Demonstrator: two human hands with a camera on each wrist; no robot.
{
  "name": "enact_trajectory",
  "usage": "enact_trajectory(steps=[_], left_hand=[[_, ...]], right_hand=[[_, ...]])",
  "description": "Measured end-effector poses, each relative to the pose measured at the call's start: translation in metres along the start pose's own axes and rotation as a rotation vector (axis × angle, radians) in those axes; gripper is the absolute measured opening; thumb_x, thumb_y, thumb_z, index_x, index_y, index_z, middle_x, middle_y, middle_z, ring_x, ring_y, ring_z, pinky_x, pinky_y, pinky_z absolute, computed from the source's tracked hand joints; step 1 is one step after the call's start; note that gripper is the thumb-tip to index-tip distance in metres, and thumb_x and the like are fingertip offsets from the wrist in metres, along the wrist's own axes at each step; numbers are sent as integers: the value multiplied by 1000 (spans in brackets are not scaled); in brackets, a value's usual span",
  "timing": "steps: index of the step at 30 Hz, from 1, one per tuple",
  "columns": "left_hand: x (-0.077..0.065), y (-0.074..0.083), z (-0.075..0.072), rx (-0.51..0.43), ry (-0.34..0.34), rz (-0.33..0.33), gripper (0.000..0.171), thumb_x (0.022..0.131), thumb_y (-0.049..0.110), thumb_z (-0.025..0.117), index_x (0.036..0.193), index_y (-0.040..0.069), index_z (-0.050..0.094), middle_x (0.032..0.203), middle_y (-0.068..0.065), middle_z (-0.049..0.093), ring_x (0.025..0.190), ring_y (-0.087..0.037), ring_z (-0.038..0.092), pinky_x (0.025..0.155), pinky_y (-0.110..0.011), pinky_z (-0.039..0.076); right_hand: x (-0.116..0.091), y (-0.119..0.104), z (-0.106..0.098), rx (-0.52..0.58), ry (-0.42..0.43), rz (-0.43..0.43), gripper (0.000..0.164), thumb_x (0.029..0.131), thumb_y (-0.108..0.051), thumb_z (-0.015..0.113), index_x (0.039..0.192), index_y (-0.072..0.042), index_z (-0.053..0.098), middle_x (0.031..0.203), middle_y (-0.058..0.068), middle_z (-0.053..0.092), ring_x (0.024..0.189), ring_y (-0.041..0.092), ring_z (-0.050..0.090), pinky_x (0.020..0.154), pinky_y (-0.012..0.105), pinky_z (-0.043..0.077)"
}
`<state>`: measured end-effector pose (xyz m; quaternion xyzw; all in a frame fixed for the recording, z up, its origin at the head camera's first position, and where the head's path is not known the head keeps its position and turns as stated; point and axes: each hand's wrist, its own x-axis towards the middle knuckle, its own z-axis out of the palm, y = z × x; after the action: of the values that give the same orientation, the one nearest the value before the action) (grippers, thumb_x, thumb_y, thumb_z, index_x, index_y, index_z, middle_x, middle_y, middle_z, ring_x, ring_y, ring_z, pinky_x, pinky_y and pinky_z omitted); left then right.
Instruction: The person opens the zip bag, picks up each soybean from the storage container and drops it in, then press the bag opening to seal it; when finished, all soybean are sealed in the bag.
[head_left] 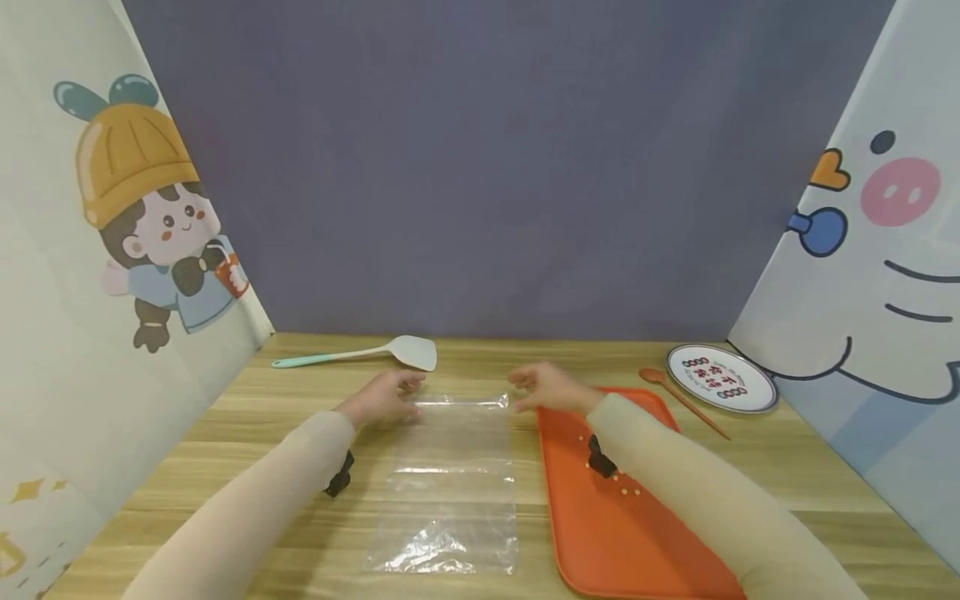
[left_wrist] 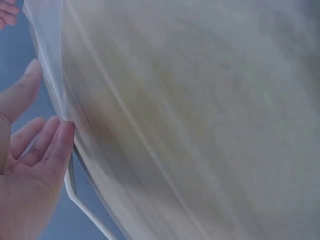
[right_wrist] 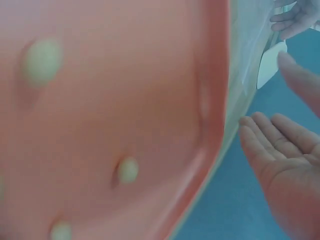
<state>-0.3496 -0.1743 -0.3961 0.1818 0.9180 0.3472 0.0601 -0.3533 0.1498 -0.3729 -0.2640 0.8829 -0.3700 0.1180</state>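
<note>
A clear plastic bag (head_left: 457, 487) lies flat on the wooden table, its far edge raised in a shiny fold. At that bag's far left corner is my left hand (head_left: 386, 396), thumb apart from the fingers; in the left wrist view the fingertips (left_wrist: 65, 132) meet the bag's edge, touching or just beside it. My right hand (head_left: 553, 387) hovers past the far right corner, by the tray, with nothing between thumb and loosely bent fingers. The orange-red tray (head_left: 600, 550) carries several small pale-yellow beans (right_wrist: 128, 170) and is partly hidden by the right forearm.
A white spatula (head_left: 414, 352) with a mint handle lies at the back left. Right of the tray are a reddish-brown spoon (head_left: 686, 400) and a white plate (head_left: 753, 390) with red printed characters. A dark grey panel (head_left: 487, 167) stands behind the table, between printed side walls.
</note>
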Motion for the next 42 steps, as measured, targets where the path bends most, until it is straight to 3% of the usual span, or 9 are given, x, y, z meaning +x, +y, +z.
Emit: enact_trajectory(steps=[6,10,14,18,25,29,34,42], left_hand=[[3,-2,2,5,61,11,55,75,7,80,125,-3,60,112,-17,66,103,-28,61,95,-42,53],[7,-6,4,3,94,20,40,75,1,78,113,-4,66,97,-12,67,88,-19,61,84,-33,55],[7,-6,4,-8,117,12,29,77,-5,73,105,-4,69,88,-9,66,81,-15,59,78,-27,55],[4,1,1,-4,127,5,21,80,-7,68,101,-4,70,85,-10,67,79,-16,60,76,-28,55],[2,12,-6,25,144,-13,10,85,-2,67,93,2,72,86,-7,68,80,-16,60,77,-29,55],[4,21,-13,48,183,48,4,84,-1,69,87,-1,71,82,-9,70,77,-16,62,75,-30,56],[7,34,-21,54,225,108,5,85,3,70,87,-2,71,82,-11,70,77,-19,63,76,-32,56],[-4,48,-33,29,265,100,10,90,9,67,91,1,72,90,-12,71,84,-22,65,76,-34,56]], right_hand=[[15,-2,14,82,76,77,54,82,0,71,130,14,51,126,29,59,116,39,59,96,40,54],[22,-2,22,151,147,161,47,78,6,71,122,15,57,110,26,66,96,25,66,80,27,58],[28,-2,29,230,175,234,35,77,12,65,111,15,62,88,15,68,68,10,59,60,19,55],[29,-2,31,309,172,279,25,79,14,59,104,15,65,74,9,64,56,9,57,55,21,56],[26,-5,21,269,209,276,23,81,12,62,104,12,68,83,16,70,61,12,61,60,27,59],[22,-13,10,201,242,227,20,83,9,64,103,10,69,97,21,71,69,12,62,71,32,61],[17,-22,-6,178,302,185,16,83,9,66,98,9,71,95,22,71,71,14,65,74,36,61],[6,-34,-20,211,289,148,19,86,2,66,103,11,69,100,24,71,88,34,70,83,47,59]])
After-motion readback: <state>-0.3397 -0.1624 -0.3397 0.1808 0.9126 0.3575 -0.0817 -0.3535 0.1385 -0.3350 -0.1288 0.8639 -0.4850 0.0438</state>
